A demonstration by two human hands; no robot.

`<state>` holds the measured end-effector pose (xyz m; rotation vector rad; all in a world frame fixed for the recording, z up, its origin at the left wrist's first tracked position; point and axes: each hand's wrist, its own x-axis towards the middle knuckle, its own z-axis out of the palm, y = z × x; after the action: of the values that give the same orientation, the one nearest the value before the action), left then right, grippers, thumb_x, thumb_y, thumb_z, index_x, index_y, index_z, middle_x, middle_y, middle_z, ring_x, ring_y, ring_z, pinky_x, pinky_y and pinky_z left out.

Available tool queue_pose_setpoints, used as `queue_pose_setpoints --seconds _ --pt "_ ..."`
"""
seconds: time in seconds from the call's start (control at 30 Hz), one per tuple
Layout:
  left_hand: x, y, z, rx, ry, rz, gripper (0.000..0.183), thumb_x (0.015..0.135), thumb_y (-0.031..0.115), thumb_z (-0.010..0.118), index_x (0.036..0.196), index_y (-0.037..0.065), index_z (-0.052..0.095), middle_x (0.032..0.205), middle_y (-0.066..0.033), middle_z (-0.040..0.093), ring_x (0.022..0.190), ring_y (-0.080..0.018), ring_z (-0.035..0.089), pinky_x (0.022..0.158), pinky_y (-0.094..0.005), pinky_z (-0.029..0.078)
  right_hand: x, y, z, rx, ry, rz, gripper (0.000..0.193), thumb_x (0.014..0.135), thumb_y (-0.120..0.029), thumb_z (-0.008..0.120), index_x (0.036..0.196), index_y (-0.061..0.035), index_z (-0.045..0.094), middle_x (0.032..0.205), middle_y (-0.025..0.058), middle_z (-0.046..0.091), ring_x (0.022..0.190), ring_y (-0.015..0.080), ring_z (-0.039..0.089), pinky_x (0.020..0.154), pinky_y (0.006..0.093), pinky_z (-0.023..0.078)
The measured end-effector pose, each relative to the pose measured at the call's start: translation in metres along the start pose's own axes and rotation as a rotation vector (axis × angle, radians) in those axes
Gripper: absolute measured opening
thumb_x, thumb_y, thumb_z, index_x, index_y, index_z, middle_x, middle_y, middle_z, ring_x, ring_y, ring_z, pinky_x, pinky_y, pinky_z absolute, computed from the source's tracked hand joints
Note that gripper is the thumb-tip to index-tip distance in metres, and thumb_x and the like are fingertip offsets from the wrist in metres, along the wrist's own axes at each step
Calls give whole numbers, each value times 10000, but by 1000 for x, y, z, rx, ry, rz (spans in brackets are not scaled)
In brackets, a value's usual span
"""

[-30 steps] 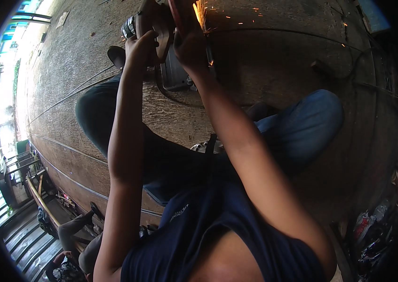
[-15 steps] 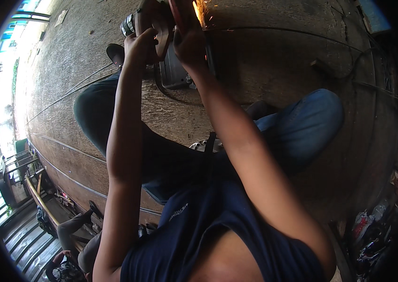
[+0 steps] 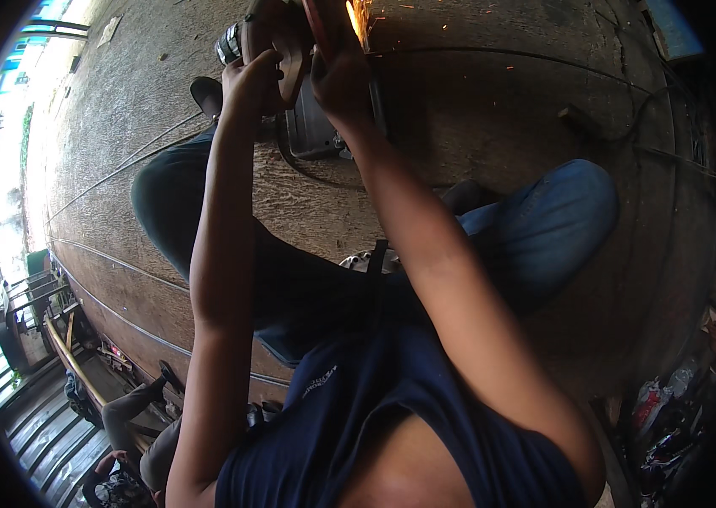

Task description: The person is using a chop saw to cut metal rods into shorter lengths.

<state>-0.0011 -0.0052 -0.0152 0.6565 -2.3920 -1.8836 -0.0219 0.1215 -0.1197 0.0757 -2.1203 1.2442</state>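
Clearly, from the head camera we look down on two bare hands near the far edge of the floor (image 3: 476, 127), where a power tool (image 3: 294, 72) is partly cut off by the top of the view. The left hand (image 3: 246, 83) is gripping the tool's brownish body, its thumb laid over it, just beside a silver drum-shaped part (image 3: 228, 45). The right hand (image 3: 344, 91) is closed on the lower end of a red bar (image 3: 318, 30), though most of its fingers are lost in shadow, and we cannot tell whether the bar belongs to the tool. Orange sparks (image 3: 360, 21) spray just beyond that hand, with a few specks scattered toward the floor's right edge. Between the wrists we see a dark grey base (image 3: 311, 131) on the floor. The left knee (image 3: 163, 186) and right knee (image 3: 578, 195), in blue trousers, spread to either side. A long dark cable (image 3: 519, 56) runs toward the floor's right edge, and thin wires (image 3: 134, 158) reach toward its left edge. Past the near left corner we see a wooden pole (image 3: 74, 360) and another person's leg (image 3: 125, 415); near the opposite corner lies a heap of glossy scraps (image 3: 663, 415)
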Motion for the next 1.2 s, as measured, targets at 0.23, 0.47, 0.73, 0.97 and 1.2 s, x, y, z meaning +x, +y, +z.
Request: queue_pose_setpoints --seconds 0.23,0.47,0.73,0.97,1.2 --pt "-8 3 1 -42 0 -4 364 734 237 723 961 -39 653 799 -98 665 688 -157 649 598 -289 530 0 0 0 -22 1 3 607 759 -202 694 1274 50 496 1253 227 532 1169 390 508 992 464 411" --pt "-5 0 1 -62 -15 -3 351 735 231 725 954 -33 650 796 -95 660 701 -153 646 611 -288 524 -1 1 0 29 0 16 640 767 -224 688 1304 49 474 1295 223 515 1204 383 494 1009 457 404" --pt "-4 1 1 -52 -7 -14 339 734 228 728 938 -30 648 799 -97 661 679 -152 642 598 -289 522 -2 1 1 6 -43 70 647 766 -217 689 1320 31 465 1296 213 517 1205 385 491 1028 448 394" --pt "-7 3 2 -30 3 -10 331 736 235 725 924 -25 645 774 -89 657 642 -150 638 563 -291 534 -2 1 0 52 -38 61 625 766 -186 684 1305 44 468 1244 224 541 1172 400 509 1008 456 406" --pt "-5 -1 1 -57 -5 -2 327 728 245 732 896 -23 649 760 -85 657 635 -147 637 565 -284 525 -2 1 1 10 -19 21 574 771 -173 675 1263 53 486 1220 228 547 1144 400 526 970 457 429"
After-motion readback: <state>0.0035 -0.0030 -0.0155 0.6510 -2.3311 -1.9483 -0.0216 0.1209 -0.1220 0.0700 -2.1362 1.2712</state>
